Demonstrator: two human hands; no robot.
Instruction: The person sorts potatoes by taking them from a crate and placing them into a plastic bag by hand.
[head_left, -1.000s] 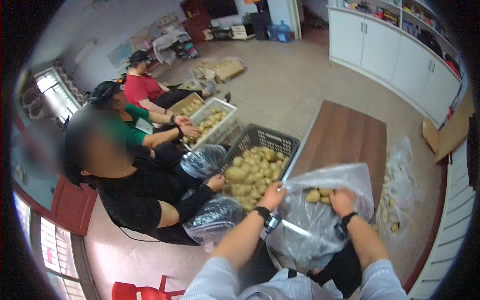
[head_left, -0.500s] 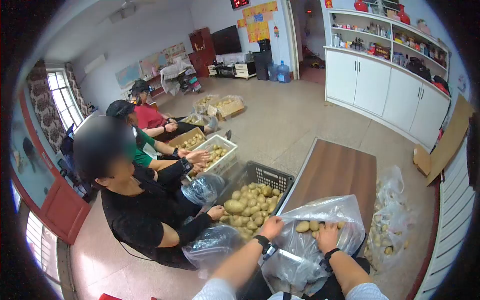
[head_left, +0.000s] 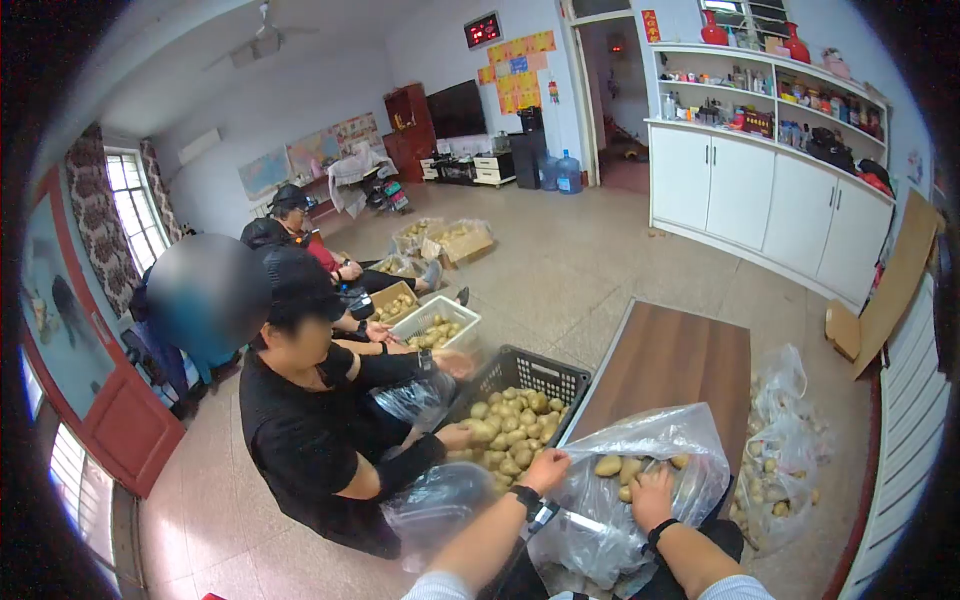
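Observation:
My left hand [head_left: 546, 470] pinches the rim of a clear plastic bag [head_left: 690, 430] at its left side. Inside the bag's mouth lie several potatoes [head_left: 608, 466]. My right hand [head_left: 654, 497] is in the opening beside them, fingers stretched out and spread; its fingertips are partly hidden. To the left of my left hand, a black crate [head_left: 578, 382] holds a heap of potatoes [head_left: 515, 425]. A person in black sits beside it, one hand [head_left: 455, 436] at a potato on the crate's near side.
A brown wooden table [head_left: 665, 360] stands ahead of the bag. On the floor to the right lie clear bags of potatoes [head_left: 775, 470]. Further left are a white crate [head_left: 468, 320], cardboard boxes [head_left: 465, 245] and seated people. White cabinets [head_left: 735, 180] line the far right.
My view has shifted slightly. My left hand still holds the bag rim and my right hand remains among the potatoes. The person beside me has leaned toward the crate, and someone stands behind.

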